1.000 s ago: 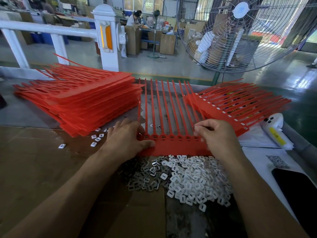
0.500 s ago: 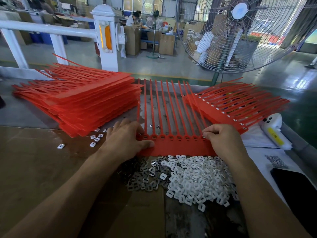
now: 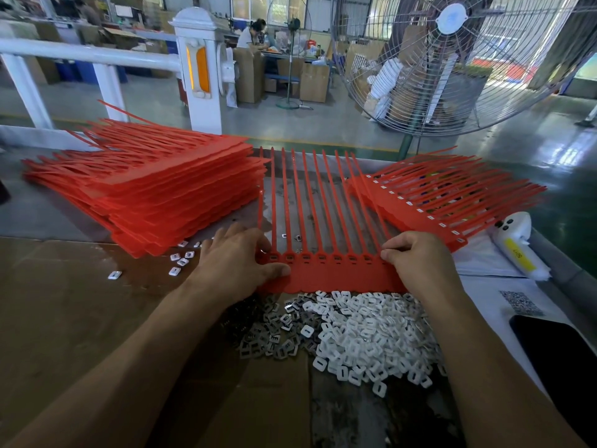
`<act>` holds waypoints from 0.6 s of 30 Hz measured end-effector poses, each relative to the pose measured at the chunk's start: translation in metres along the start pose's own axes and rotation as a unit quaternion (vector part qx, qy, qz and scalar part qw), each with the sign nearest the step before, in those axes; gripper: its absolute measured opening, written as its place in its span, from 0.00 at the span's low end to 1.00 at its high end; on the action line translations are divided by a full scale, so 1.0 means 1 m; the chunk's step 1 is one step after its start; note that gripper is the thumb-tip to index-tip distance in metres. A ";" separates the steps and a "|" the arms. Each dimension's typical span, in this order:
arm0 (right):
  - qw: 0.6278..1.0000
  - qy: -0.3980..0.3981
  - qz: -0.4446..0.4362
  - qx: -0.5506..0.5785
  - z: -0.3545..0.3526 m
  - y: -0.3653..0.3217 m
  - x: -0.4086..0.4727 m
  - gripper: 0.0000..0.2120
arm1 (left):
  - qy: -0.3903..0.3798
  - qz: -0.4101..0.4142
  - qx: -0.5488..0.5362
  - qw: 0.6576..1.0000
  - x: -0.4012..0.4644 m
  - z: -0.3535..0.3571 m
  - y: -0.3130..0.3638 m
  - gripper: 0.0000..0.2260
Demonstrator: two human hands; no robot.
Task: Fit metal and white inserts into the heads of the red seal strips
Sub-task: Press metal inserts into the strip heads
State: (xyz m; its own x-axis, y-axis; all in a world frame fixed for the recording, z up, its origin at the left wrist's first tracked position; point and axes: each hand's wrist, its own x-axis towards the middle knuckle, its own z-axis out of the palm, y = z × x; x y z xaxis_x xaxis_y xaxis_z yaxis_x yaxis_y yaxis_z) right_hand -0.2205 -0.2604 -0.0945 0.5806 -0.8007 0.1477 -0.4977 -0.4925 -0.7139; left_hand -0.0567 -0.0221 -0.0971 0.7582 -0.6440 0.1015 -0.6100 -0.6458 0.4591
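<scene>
Red strip stacks flanking, white inserts heaped near, fan behind

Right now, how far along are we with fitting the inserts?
Done: the right stack shows white inserts in its heads. In hand: one strip sheet, left hand pressing it, right hand at its last head. Left: the tall left stack, fed from the insert pile.
</scene>
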 end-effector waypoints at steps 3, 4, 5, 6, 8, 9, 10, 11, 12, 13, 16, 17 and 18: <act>1.000 -0.001 0.005 -0.005 0.000 0.000 0.000 0.03 | -0.002 0.000 -0.001 1.000 0.000 0.000 0.000 0.22; 1.000 0.001 0.005 0.000 0.000 0.000 0.000 0.02 | -0.003 -0.001 -0.002 1.000 0.000 0.000 0.000 0.22; 1.000 0.005 0.003 0.010 0.000 0.001 0.000 0.02 | -0.002 -0.001 -0.003 1.000 0.000 0.000 0.000 0.22; 1.000 0.008 0.002 0.021 -0.001 0.002 0.000 0.02 | -0.002 -0.001 -0.002 1.000 0.000 0.000 0.000 0.22; 0.999 0.016 0.008 0.038 -0.002 0.003 0.000 0.03 | -0.001 0.000 0.001 1.000 0.001 0.000 0.000 0.22; 0.999 0.020 0.009 0.041 -0.003 0.003 0.000 0.03 | -0.001 0.001 0.000 1.000 0.001 0.000 0.001 0.23; 0.999 0.025 0.005 0.042 -0.003 0.003 0.000 0.04 | -0.001 0.000 -0.001 1.000 0.000 0.000 0.001 0.23; 0.999 0.030 -0.005 0.043 -0.003 0.001 -0.002 0.04 | -0.001 0.000 -0.002 1.000 0.000 0.000 0.001 0.23; 0.998 0.032 -0.019 0.048 -0.003 -0.002 -0.004 0.04 | -0.001 0.000 -0.002 1.000 0.000 0.000 0.001 0.23; 0.997 0.029 -0.036 0.058 -0.003 -0.005 -0.007 0.05 | -0.001 0.000 -0.002 1.000 0.000 0.000 0.001 0.23; 0.991 -0.035 -0.102 0.079 -0.001 -0.021 -0.019 0.04 | 0.001 0.001 0.000 1.000 -0.001 0.000 0.000 0.23; 0.987 -0.072 -0.129 0.066 0.001 -0.027 -0.024 0.03 | 0.000 0.001 0.001 1.000 -0.001 -0.001 0.001 0.23; 0.981 -0.107 -0.158 0.046 0.005 -0.032 -0.029 0.03 | 0.000 0.000 0.001 1.000 -0.001 -0.001 0.001 0.23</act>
State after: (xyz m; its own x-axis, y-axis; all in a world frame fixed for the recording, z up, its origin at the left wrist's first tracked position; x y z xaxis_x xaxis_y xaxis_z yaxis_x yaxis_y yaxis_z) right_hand -0.2181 -0.2200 -0.0790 0.8232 -0.5183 0.2315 -0.2162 -0.6634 -0.7164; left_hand -0.0574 -0.0217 -0.0961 0.7581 -0.6441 0.1025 -0.6110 -0.6464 0.4570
